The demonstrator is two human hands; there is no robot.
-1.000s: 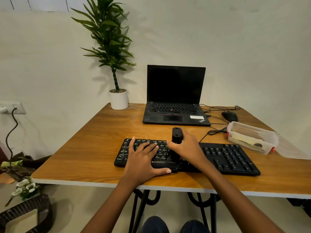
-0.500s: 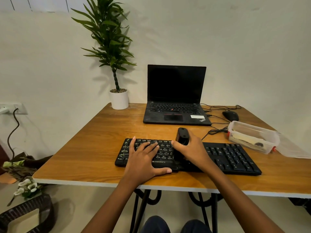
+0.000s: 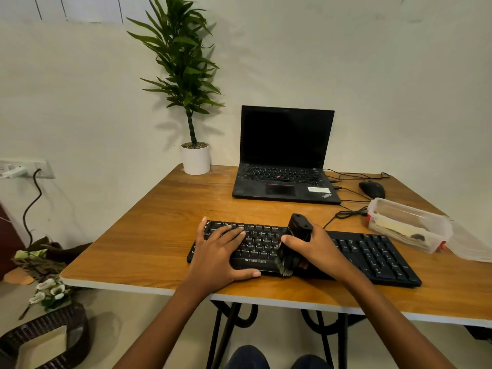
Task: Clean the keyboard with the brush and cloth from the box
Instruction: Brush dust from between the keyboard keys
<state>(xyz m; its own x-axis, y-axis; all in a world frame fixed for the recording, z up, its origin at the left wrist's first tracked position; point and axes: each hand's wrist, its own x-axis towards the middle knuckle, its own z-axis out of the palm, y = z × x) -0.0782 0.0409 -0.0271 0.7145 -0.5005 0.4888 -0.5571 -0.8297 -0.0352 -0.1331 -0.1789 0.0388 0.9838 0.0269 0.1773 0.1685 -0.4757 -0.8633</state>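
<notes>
- Right hand [image 3: 318, 253]: fingers [image 3: 290, 239] curled round a black brush [image 3: 299, 227], thumb across its near face. The handle is a blocky, matte plastic body tilted away from the person. Its dense dark bristles [image 3: 286, 263] touch the keyboard's front edge, just right of the "ZEBRONICS" label.
- Left hand [image 3: 219, 255]: fingers straight and spread flat on the left-hand keys, holding nothing. The thumb lies along the front rim.
- Keyboard [image 3: 372, 258]: long, flat, black plastic with white legends. It lies near the table's front edge, and a thin black cable leaves its back.
- Box [image 3: 407, 225]: clear, rectangular plastic with rounded corners, lid off, right of the keyboard. A pale yellow folded cloth [image 3: 392, 228] lies inside, and the clear lid [image 3: 470, 247] is beside it.
- Table [image 3: 149, 235]: glossy wood-grain top with a white edge band.
- Behind: an open black laptop [image 3: 286, 161], a black mouse [image 3: 372, 189] and a leafy plant in a white cylindrical pot [image 3: 195, 161].
</notes>
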